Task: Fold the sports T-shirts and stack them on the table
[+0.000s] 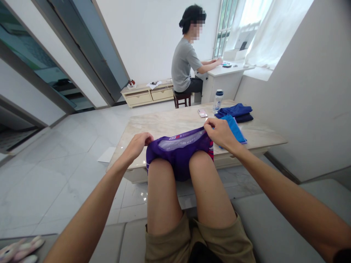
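Observation:
A purple pair of stretchy underpants (181,159) is held stretched out over my knees, its waistband toward the far side and its grey inside partly showing. My left hand (141,141) pinches the left end of the waistband. At the right end, my right hand (218,132) grips the band between thumb and fingers. Red and white stripes mark the right side of the cloth. Just beyond my right hand lies a folded bright blue cloth (233,128) on the marble-topped coffee table (153,122).
Folded dark blue clothes (236,111), a water bottle (218,101) and a pink phone (202,113) are on the coffee table. Another person (185,62) sits at a white desk (223,71) behind it. A plush toy (23,250) lies on the grey sofa (134,241).

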Motion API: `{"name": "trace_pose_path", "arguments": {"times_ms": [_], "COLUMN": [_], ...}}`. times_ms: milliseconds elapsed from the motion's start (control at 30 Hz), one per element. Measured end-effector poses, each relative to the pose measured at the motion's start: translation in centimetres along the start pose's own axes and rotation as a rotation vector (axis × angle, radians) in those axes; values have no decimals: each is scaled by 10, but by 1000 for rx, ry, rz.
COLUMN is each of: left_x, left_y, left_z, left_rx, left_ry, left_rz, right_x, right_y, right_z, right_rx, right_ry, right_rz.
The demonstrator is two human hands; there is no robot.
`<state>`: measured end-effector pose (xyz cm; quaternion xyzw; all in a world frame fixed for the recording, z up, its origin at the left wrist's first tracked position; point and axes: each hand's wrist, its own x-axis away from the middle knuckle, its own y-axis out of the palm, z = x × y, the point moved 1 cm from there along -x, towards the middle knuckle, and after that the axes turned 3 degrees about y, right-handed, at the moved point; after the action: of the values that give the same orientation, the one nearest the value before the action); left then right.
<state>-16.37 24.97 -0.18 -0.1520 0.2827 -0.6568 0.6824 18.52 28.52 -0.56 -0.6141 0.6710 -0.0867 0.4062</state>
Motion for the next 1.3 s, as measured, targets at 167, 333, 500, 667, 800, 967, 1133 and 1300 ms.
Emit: {"name": "trace_pose_path", "arguments": {"times_ms": [167,333,500,667,800,967,1133,1300], "left_x": [10,31,23,-2,-10,-13,-24,-34], "left_y": [26,85,137,161,163,145,117,92], "left_z": [-7,7,-1,-22,-30,-32,-18,1], "left_rx": [-18,-128,-260,-328,-226,-81,44,170], "left_ry": [7,101,197,135,47,-33,-46,-49], "left_rz": [-47,-201,-278,-399,-430,-320,-175,-35], "right_x": [6,8,3,-5,-8,-8,-10,-16], "right_y": [14,17,9,-1,-10,-18,-19,-18], "right_z": [0,-14,-30,-34,-29,-16,-3,14], "right_rx": [-36,-15,19,30,45,61,58,135], "right_ry": [59,57,4,5,14,10,-5,21], "right_rz": [39,4,-11,3,40,74,87,130]}}
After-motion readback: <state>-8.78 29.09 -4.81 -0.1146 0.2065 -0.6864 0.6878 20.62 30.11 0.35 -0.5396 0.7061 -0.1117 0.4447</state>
